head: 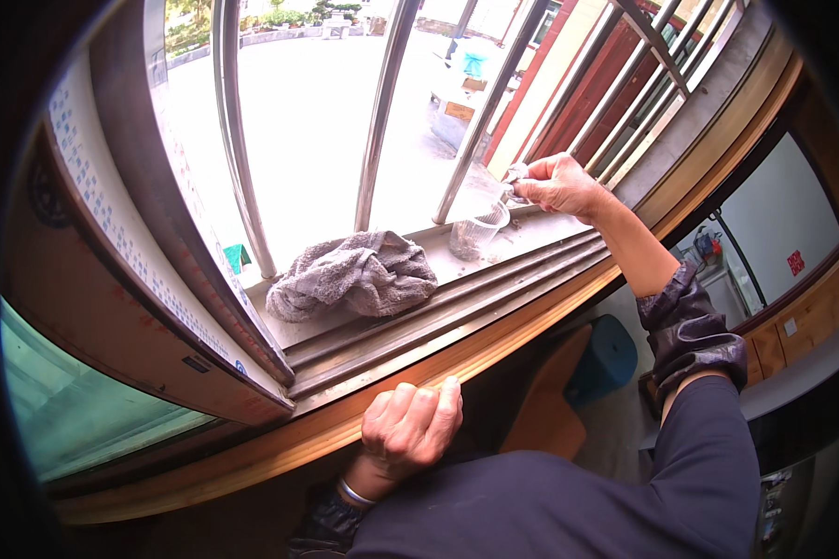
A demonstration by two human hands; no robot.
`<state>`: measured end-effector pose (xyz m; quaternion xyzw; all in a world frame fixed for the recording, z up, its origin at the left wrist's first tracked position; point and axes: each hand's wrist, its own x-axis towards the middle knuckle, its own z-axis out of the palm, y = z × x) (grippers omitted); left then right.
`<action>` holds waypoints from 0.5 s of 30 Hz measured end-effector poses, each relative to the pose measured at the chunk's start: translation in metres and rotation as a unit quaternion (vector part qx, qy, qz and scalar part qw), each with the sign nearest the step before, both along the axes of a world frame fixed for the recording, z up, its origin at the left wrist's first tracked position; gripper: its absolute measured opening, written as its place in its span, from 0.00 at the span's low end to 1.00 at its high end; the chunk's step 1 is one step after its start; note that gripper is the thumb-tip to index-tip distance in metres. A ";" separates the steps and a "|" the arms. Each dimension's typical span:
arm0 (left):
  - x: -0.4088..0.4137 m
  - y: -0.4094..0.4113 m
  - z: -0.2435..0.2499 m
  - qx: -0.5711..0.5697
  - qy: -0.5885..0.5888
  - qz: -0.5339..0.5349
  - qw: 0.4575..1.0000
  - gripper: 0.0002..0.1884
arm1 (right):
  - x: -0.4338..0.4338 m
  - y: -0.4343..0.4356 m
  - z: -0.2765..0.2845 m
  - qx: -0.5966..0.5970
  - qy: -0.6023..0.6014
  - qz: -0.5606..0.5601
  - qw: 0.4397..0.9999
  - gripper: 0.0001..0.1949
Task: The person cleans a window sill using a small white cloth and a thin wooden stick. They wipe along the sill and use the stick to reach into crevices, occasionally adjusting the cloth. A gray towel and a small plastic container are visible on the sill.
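Note:
Between its thumb and fingers, my right hand pinches a small crumpled whitish wad above the window sill. Just below and left of it, a clear ribbed plastic cup leans on the sill, tilted, with dark greyish matter near its bottom. Small crumbs lie around the cup. A bunched grey towel rests on the sill to the cup's left. My left hand is curled over the wooden edge of the window, and nothing is seen held in it.
Upright metal bars stand along the sill's outer side. Sliding tracks run along its inner side. A window frame rises at the left. Below the ledge at the right are a blue rounded object and an orange-brown panel.

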<state>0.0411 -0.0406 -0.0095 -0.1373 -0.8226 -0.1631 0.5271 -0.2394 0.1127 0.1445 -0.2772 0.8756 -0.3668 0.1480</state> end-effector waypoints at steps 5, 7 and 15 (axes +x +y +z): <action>0.000 0.001 -0.002 0.000 0.010 0.009 1.000 0.10 | 0.013 -0.031 0.002 0.211 0.214 0.044 0.953 0.10; 0.002 0.000 -0.002 -0.002 0.012 0.016 1.000 0.10 | 0.026 -0.040 0.007 0.261 0.257 0.044 0.930 0.11; 0.001 0.000 -0.002 -0.009 0.013 0.011 1.000 0.10 | 0.025 -0.033 -0.007 0.204 0.310 0.050 0.927 0.08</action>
